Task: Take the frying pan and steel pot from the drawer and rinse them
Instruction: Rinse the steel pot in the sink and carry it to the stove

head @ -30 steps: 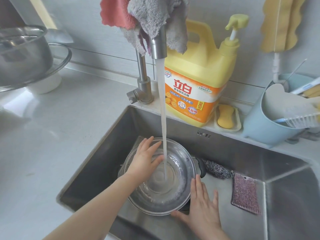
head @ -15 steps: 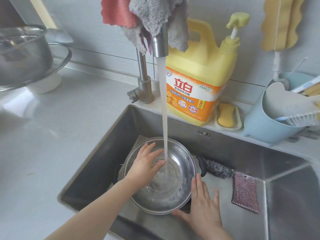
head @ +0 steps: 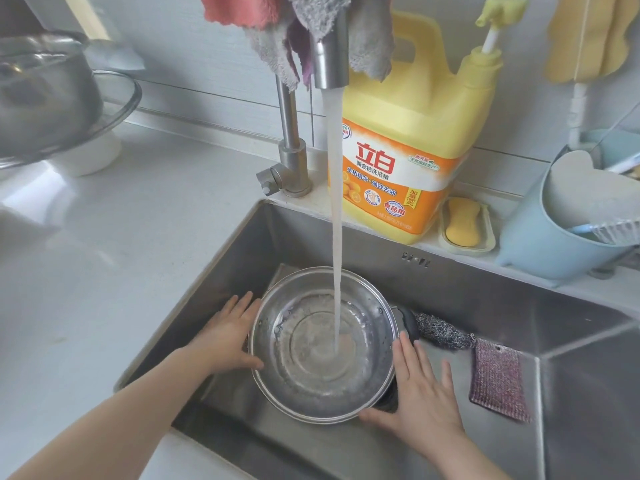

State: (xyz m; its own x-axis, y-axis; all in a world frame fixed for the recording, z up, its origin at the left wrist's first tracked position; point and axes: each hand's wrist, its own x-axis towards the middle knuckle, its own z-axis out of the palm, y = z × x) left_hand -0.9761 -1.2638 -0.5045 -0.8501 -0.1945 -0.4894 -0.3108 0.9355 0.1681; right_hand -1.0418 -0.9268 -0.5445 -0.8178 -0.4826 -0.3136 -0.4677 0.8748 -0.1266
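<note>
Our left hand (head: 228, 336) has left the pot's inside and now lies flat on its outer left wall. The pot (head: 322, 344) sits in the sink (head: 485, 306) between both hands, tap water pooling inside. Right hand (head: 419, 393), fingers spread, presses its right rim.

Detergent jug (head: 412, 147) (yellow), blue tub (head: 540, 247)

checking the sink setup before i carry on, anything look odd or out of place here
One thing: the cloths are draped over the tap right above its running spout, hanging low enough that they could get wet or slip off. Otherwise the pot sits in the sink under the stream, both hands flat against its sides.
</note>
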